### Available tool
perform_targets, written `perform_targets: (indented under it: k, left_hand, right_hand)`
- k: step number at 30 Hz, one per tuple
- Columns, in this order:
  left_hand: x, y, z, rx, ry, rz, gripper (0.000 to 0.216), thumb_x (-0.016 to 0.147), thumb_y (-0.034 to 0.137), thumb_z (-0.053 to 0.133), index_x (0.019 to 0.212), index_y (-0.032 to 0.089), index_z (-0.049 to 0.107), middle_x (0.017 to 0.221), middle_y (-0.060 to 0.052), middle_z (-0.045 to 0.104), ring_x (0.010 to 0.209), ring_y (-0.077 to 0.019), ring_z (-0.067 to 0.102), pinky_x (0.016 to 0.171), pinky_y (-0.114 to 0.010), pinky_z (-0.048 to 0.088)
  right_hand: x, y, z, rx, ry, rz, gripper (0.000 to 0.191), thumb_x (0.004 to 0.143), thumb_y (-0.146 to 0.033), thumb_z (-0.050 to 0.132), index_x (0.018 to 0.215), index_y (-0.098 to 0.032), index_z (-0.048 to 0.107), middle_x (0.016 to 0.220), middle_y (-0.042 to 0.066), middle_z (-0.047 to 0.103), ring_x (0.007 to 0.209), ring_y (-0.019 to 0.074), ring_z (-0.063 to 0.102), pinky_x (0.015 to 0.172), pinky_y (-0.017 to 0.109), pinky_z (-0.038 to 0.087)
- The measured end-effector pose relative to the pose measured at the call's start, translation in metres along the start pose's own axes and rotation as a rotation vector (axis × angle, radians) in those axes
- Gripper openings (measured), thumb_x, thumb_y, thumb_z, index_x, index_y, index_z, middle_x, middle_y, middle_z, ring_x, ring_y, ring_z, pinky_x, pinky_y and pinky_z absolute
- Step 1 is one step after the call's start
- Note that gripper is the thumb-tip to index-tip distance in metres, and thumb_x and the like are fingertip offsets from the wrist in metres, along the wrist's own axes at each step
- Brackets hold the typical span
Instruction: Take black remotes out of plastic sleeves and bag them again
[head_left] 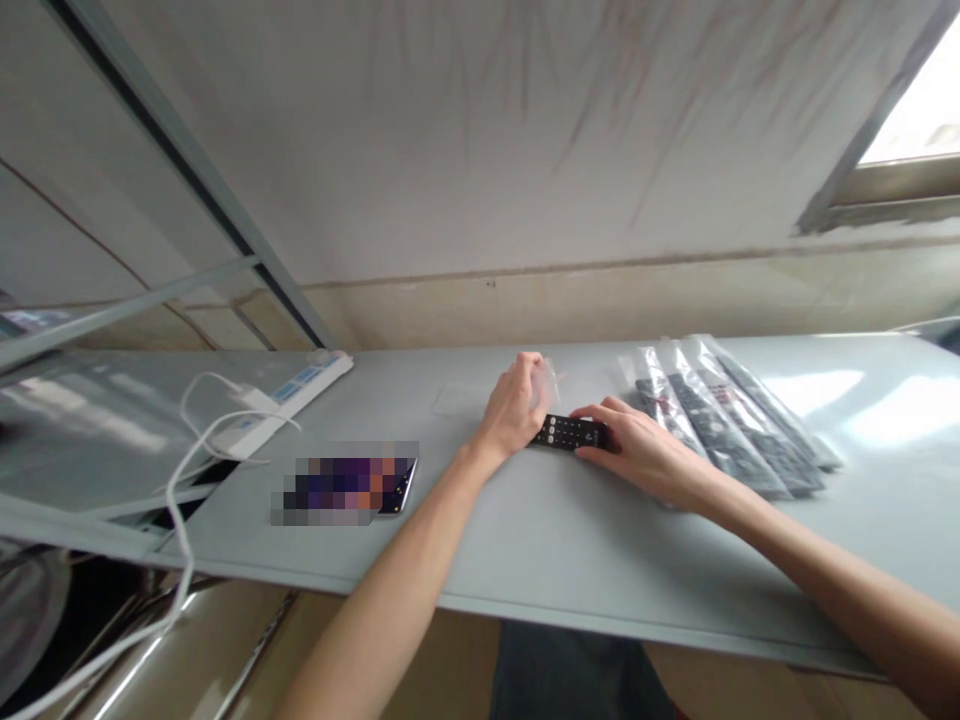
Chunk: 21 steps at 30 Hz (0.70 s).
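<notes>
A black remote control point(574, 432) with rows of small buttons lies across the middle of the grey table. My right hand point(634, 445) is closed round its right end, thumb and fingers on either side. Curled just above the other end is my left hand point(516, 405), its fingers pinched on a clear plastic bag point(551, 385). Part of that thin plastic shows beyond the fingertips; the left end of the remote is hidden behind this hand.
Several remotes in clear bags point(727, 420) lie to the right of my hands. On the left are a phone point(401, 487) with a blurred screen, a white power strip point(289, 400) and a looping white cable point(176, 500). A metal frame post point(289, 300) stands behind the strip.
</notes>
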<state>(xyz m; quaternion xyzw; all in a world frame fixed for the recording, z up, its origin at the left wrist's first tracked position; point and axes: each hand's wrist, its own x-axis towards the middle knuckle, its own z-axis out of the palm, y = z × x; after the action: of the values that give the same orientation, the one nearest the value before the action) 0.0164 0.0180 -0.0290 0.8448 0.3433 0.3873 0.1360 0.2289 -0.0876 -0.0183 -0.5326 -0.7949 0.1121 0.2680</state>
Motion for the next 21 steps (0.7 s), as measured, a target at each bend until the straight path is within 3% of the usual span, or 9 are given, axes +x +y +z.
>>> perform_targets:
  k: [3,7,13,16,21]
  left_hand:
    - [0.000,-0.001,0.002,0.044,-0.014,0.019,0.034,0.094,0.011,0.054,0.125,0.022,0.045,0.113,-0.010,0.068,0.104,-0.0243,0.068,0.096,-0.040,0.054]
    - [0.001,0.000,-0.001,0.025,0.074,0.028,0.039,0.095,0.011,0.055,0.131,0.022,0.046,0.114,-0.010,0.068,0.111,-0.0254,0.066,0.101,-0.040,0.052]
    - [0.004,-0.001,-0.005,0.039,0.143,-0.019,0.043,0.093,0.008,0.054,0.132,0.021,0.046,0.117,-0.011,0.067,0.113,-0.0262,0.065,0.104,-0.041,0.050]
    - [0.003,-0.001,-0.004,0.081,0.086,-0.014,0.041,0.092,0.006,0.054,0.130,0.021,0.050,0.115,-0.010,0.068,0.110,-0.0253,0.065,0.102,-0.041,0.050]
    - [0.003,0.004,-0.004,0.160,-0.088,0.000,0.030,0.093,0.004,0.054,0.117,0.021,0.058,0.113,-0.008,0.070,0.109,-0.0240,0.064,0.101,-0.038,0.050]
  right_hand:
    - [0.002,0.002,-0.001,0.077,-0.033,0.107,0.020,0.095,-0.039,0.073,0.105,-0.022,0.075,0.082,0.003,0.067,0.064,0.0167,0.063,0.058,0.029,0.045]
    - [0.007,0.001,-0.005,0.310,-0.005,0.275,0.034,0.095,-0.056,0.069,0.099,-0.022,0.070,0.063,-0.002,0.058,0.055,0.0158,0.053,0.050,0.028,0.035]
    - [0.014,-0.001,-0.023,0.638,0.346,0.342,0.047,0.094,-0.065,0.070,0.074,-0.025,0.054,0.058,-0.001,0.054,0.053,0.0153,0.050,0.050,0.030,0.036]
    - [0.015,0.008,-0.030,0.732,0.504,0.368,0.047,0.093,-0.063,0.072,0.070,-0.026,0.056,0.060,0.000,0.052,0.053,0.0158,0.049,0.048,0.032,0.036]
    - [0.019,0.025,-0.032,0.924,0.648,0.509,0.039,0.089,-0.053,0.075,0.068,-0.025,0.057,0.063,-0.001,0.049,0.051,0.0144,0.045,0.043,0.031,0.037]
